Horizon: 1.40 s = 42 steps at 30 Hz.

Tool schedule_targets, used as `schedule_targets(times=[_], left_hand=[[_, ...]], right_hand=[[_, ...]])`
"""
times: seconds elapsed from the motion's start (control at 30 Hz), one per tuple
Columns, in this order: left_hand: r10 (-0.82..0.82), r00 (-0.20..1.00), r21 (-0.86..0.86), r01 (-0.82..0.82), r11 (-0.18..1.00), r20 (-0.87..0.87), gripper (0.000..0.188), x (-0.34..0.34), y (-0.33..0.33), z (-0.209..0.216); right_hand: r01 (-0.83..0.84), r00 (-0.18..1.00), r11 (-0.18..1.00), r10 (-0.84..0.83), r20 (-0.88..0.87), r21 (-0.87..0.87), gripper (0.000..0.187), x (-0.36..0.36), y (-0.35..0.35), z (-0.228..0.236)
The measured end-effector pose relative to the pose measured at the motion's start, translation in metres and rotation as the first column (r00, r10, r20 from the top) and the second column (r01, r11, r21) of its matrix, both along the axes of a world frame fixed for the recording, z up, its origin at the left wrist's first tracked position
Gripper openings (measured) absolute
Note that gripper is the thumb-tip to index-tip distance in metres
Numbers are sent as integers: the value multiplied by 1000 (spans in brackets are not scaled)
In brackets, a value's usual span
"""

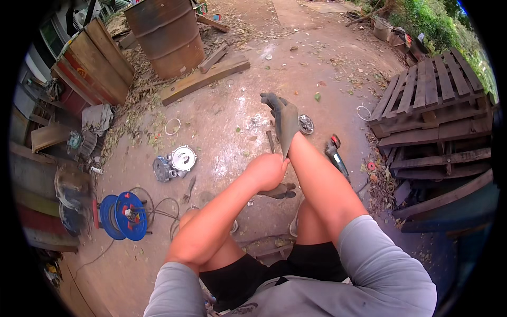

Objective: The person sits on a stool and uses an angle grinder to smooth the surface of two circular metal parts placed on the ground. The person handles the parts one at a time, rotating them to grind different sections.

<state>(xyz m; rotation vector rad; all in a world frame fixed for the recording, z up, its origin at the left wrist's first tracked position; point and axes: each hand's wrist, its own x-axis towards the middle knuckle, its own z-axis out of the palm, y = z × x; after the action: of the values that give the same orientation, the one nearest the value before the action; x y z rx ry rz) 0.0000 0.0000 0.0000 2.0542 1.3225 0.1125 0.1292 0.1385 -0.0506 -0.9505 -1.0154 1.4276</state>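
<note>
A grey-and-dark work glove covers my right hand, raised in front of me. Its fingers are stretched out and a little bent, with nothing in them. My bare left hand is closed on that glove's cuff at the right wrist. A second dark glove shows just below my left hand, near my knees. Past my right wrist lies a round metal part. An angle grinder rests on the ground to the right of my forearm. Partly hidden behind the hands is a brown tool handle.
A silver machine housing sits left of centre, with a brush near it. Further left stands a blue cable reel with loose cord. Stacked wooden pallets border the right. A rusty drum and a timber beam are ahead.
</note>
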Motion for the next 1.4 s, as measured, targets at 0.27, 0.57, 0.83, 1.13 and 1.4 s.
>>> schedule_targets(times=[0.27, 0.57, 0.83, 1.13, 1.4], left_hand=[[148, 976, -101, -133, 986, 158, 52, -20, -13, -31], [845, 70, -752, -422, 506, 530, 32, -101, 40, -25], [615, -55, -570, -446, 689, 786, 33, -78, 50, -19], [462, 667, 385, -729, 566, 585, 18, -115, 54, -28], [280, 920, 107, -261, 959, -274, 36, -91, 32, -29]], right_hand=[[-127, 957, 990, 107, 269, 58, 109, -47, -23, -12], [-131, 981, 984, 147, 124, -123, 60, -24, -14, 25], [-385, 679, 896, 437, 590, -220, 81, -42, -58, 44], [-288, 772, 932, 362, 522, -220, 57, -35, -57, 38], [-208, 710, 976, 107, 696, 62, 50, -33, -60, 41]])
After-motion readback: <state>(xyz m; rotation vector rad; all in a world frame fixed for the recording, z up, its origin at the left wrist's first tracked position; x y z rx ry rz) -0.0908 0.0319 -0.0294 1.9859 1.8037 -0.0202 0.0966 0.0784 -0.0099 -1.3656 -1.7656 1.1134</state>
